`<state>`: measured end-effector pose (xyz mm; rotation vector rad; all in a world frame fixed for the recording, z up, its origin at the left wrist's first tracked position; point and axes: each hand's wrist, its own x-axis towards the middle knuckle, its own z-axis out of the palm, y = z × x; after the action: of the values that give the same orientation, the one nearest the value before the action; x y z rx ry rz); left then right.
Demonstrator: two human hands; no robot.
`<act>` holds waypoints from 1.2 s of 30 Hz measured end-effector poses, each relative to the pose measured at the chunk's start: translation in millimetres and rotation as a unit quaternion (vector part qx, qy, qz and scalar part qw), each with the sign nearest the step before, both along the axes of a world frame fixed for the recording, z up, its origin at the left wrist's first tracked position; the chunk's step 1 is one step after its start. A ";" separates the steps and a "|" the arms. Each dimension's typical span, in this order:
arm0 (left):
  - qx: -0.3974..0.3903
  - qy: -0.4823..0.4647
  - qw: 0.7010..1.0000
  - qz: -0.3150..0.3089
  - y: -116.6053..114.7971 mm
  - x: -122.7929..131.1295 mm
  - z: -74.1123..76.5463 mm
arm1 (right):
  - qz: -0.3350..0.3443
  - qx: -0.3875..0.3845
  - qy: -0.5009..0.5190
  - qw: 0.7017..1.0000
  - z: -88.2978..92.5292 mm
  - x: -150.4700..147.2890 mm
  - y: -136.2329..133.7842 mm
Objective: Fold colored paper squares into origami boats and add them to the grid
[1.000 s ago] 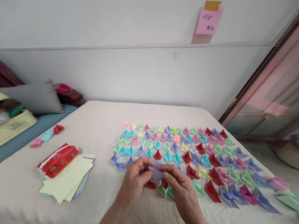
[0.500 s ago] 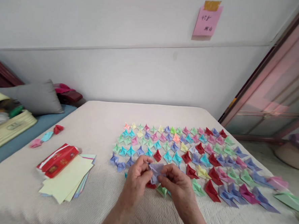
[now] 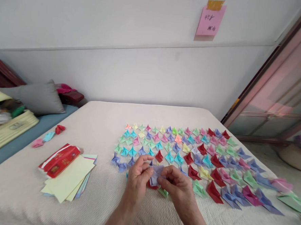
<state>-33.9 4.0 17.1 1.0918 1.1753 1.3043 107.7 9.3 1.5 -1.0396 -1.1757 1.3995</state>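
A small piece of folded lavender paper (image 3: 156, 175) is pinched between both hands, above the front of the cloth-covered surface. My left hand (image 3: 139, 176) grips its left edge with thumb and fingers. On the right edge, my right hand (image 3: 177, 185) holds it the same way. Rows of folded paper shapes in many colours, among them a red one (image 3: 215, 192) and a green one (image 3: 200, 189), lie behind and to the right of the hands. Some shapes are partly hidden under the hands.
Left of the hands lie a stack of coloured paper sheets (image 3: 68, 178), a red and white packet (image 3: 61, 160) and three crumpled pieces, one of them light blue (image 3: 48, 136). A grey pillow (image 3: 39, 97) and a cream container (image 3: 10, 127) are at the far left.
Both hands still hold the lavender paper, which has tilted slightly and sits a little lower between the fingers. The whole view has shifted slightly.
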 end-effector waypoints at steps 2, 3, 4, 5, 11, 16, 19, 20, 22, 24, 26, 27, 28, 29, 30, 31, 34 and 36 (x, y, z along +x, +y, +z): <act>-0.009 -0.013 1.000 0.008 -0.3 0.9 1.5 | -0.001 -0.007 0.006 1.000 -0.5 -0.5 -0.3; -0.014 -0.016 1.000 0.012 -0.7 1.8 2.4 | 0.000 -0.010 0.012 1.000 -0.8 -0.7 -0.4; -0.020 -0.015 1.000 0.017 -1.2 2.7 3.2 | 0.002 -0.014 0.019 1.000 -1.0 -1.1 -0.4; -0.025 -0.011 0.999 0.024 -1.7 3.6 4.0 | 0.006 -0.017 0.026 0.999 -1.2 -1.4 -0.5; -0.022 0.010 0.997 0.075 -1.3 3.0 3.9 | -0.003 -0.024 0.043 0.999 1.4 -1.5 0.0; -0.063 -0.046 0.997 -0.027 1.5 -0.4 -0.8 | -0.029 -0.016 0.038 0.999 4.9 0.7 1.2; -0.084 -0.056 0.995 -0.028 1.7 0.0 -3.0 | -0.017 0.002 0.017 1.000 6.0 0.5 0.5; -0.088 -0.063 0.994 -0.021 1.7 0.2 -3.7 | -0.016 0.003 0.020 1.000 6.0 0.5 0.0; -0.088 -0.077 0.993 -0.013 1.9 0.0 -4.8 | -0.023 -0.007 0.045 0.999 5.2 0.7 -1.1; -0.080 -0.074 0.994 -0.011 2.6 -0.8 -5.8 | -0.024 -0.023 0.074 0.997 3.1 1.0 -1.5; -0.069 -0.052 0.996 -0.008 3.6 -1.6 -5.9 | -0.006 -0.036 0.084 0.996 0.4 1.0 -1.0; -0.067 -0.037 0.997 -0.006 4.0 -1.8 -5.6 | 0.006 -0.038 0.080 0.996 -0.7 0.7 -0.5; -0.065 -0.023 0.998 -0.005 4.4 -1.7 -5.0 | 0.012 -0.039 0.072 0.997 -1.6 0.1 -0.1; -0.064 -0.013 0.998 -0.005 4.7 -1.4 -4.2 | 0.013 -0.037 0.062 0.997 -2.1 -0.6 0.3; -0.064 -0.007 0.998 -0.006 4.9 -0.9 -3.4 | 0.009 -0.034 0.051 0.998 -2.1 -1.4 0.6; -0.064 -0.004 0.998 -0.007 5.0 -0.3 -2.7 | 0.003 -0.031 0.040 0.999 -1.8 -2.2 0.7; -0.055 -0.002 0.998 0.002 5.4 1.1 -2.0 | -0.008 -0.023 0.020 0.999 -0.2 -4.6 0.4; -0.047 0.002 0.999 0.012 5.4 1.3 -2.6 | 0.003 -0.023 0.020 1.000 0.2 -5.7 -0.1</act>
<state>-32.6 9.4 14.5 1.0149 1.2427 1.2535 102.0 9.1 1.7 -1.0367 -1.1232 1.4507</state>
